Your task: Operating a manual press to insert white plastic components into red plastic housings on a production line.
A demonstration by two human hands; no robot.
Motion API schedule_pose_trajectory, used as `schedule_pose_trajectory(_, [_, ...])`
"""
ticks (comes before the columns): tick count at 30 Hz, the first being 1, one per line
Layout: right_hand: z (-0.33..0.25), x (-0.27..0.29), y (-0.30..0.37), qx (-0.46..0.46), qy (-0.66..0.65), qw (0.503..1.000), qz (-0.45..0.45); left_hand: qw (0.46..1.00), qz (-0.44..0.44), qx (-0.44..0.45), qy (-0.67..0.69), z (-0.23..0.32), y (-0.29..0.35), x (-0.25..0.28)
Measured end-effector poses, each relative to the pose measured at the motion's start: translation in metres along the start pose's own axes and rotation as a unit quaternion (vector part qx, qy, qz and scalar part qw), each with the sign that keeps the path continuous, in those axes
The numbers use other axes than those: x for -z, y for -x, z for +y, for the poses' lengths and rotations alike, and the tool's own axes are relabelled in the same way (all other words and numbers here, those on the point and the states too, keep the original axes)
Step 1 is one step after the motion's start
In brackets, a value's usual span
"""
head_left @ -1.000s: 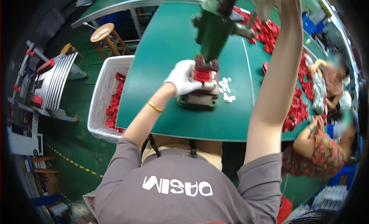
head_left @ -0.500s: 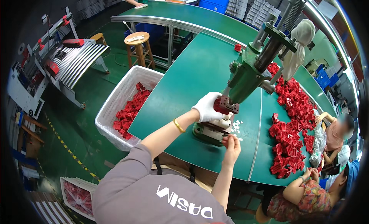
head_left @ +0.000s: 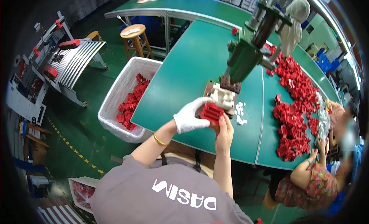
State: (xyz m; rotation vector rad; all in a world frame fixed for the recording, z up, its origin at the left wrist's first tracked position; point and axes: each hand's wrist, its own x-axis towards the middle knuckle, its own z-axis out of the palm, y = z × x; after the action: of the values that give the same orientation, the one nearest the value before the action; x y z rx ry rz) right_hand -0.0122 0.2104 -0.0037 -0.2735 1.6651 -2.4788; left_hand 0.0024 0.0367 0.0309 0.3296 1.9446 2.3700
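In my left hand (head_left: 190, 117), which wears a white glove, is a red plastic part (head_left: 212, 113) with slots in its face. The thumb and fingers grip its left and upper sides. My bare right hand (head_left: 224, 132) pinches the lower right edge of the same part. Whether it also holds a small piece is hidden. Just beyond the hands stands a green bench press (head_left: 246, 56), its ram above a pale fixture (head_left: 223, 97). Small white pieces (head_left: 240, 111) lie scattered on the green table right of the fixture.
A heap of red parts (head_left: 290, 124) covers the table's right side. At the left edge stands a white lined crate (head_left: 111, 104) holding red parts. Co-workers sit at the right; a hand (head_left: 313, 154) reaches the heap there. A wooden stool (head_left: 133, 30) stands beyond the crate.
My left hand has drawn back toward me from under the press ram with the red part, baring the fixture. My right hand has risen to meet the part.
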Motion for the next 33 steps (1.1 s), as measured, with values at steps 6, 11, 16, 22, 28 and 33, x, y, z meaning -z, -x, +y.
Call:
schedule_pose_trajectory(6, [-0.014, -0.008, 0.005, 0.023, -0.016, 0.999, -0.018, 0.994, -0.024, 0.01, 0.107, 0.001, -0.002, 0.003])
schedule_pose_trajectory(11, [-0.016, -0.009, 0.01, 0.033, -0.006, 0.999, -0.017, 0.986, -0.031, 0.027, 0.163, -0.008, -0.001, 0.003])
schedule_pose_trajectory(16, [-0.017, -0.013, 0.012, 0.03, -0.028, 0.999, -0.028, 0.969, -0.035, 0.047, 0.24, -0.019, 0.0, 0.005])
schedule_pose_trajectory(22, [-0.015, -0.012, 0.011, 0.031, -0.038, 0.999, -0.025, 0.968, -0.032, 0.044, 0.246, -0.017, 0.0, 0.004])
schedule_pose_trajectory(28, [-0.006, -0.002, 0.008, 0.01, -0.013, 1.0, -0.019, 0.99, 0.01, 0.044, 0.134, -0.011, -0.001, -0.002])
schedule_pose_trajectory(33, [0.011, 0.007, 0.004, -0.079, -0.149, 0.985, -0.021, 0.995, 0.057, 0.007, -0.083, -0.008, 0.003, -0.011])
